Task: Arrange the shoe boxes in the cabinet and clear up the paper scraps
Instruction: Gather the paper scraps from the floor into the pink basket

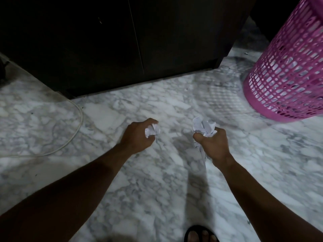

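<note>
My left hand grips a small crumpled white paper scrap above the marble floor. My right hand holds a larger bunch of crumpled white paper, with a strip of it hanging below the fist. Both hands hover in the middle of the view, a short way apart. The dark cabinet stands behind them with its doors closed. No shoe boxes are visible.
A pink perforated plastic basket stands on the floor at the upper right. A white cable loops over the marble floor at the left. My sandalled foot shows at the bottom edge.
</note>
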`<action>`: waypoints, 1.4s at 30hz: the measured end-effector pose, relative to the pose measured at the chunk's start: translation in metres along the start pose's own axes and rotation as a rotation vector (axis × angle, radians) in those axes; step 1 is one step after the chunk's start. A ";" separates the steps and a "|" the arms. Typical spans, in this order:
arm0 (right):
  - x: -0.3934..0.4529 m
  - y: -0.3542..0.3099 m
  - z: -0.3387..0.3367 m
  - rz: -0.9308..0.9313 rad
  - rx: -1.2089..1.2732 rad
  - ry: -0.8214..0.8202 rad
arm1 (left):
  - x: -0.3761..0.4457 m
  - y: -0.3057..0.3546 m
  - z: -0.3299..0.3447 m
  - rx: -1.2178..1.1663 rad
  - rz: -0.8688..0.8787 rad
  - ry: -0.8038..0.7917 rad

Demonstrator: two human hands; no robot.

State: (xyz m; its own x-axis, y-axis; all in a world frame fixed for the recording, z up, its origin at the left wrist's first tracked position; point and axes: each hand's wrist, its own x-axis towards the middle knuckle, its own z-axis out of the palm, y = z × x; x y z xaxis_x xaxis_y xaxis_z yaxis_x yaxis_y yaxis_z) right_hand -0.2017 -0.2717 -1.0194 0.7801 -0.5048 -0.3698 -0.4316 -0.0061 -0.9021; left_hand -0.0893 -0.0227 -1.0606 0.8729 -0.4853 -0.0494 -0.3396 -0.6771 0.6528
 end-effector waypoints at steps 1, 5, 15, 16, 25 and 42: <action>-0.001 0.002 0.001 0.003 -0.011 -0.010 | 0.002 0.004 0.004 0.007 -0.018 0.045; -0.007 0.005 0.001 0.022 -0.026 -0.032 | 0.006 0.014 0.013 -0.040 -0.097 0.203; -0.015 -0.076 -0.027 -0.098 0.241 0.047 | 0.046 0.106 -0.017 -0.284 0.000 0.322; -0.017 -0.092 -0.032 -0.138 0.276 0.057 | 0.056 0.124 -0.024 -0.294 0.029 0.329; -0.045 -0.242 -0.127 -0.539 0.333 0.273 | 0.121 0.330 -0.075 -0.479 0.384 0.418; 0.058 -0.277 -0.291 -0.008 -0.164 0.515 | 0.220 0.505 0.015 0.063 0.174 -0.236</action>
State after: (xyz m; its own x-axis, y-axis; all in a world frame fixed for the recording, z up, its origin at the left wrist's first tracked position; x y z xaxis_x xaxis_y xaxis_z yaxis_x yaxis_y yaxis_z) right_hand -0.1681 -0.5503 -0.7259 0.4786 -0.8617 -0.1687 -0.5234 -0.1257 -0.8428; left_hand -0.0744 -0.4794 -0.7536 0.6966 -0.7074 -0.1198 -0.5046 -0.6017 0.6191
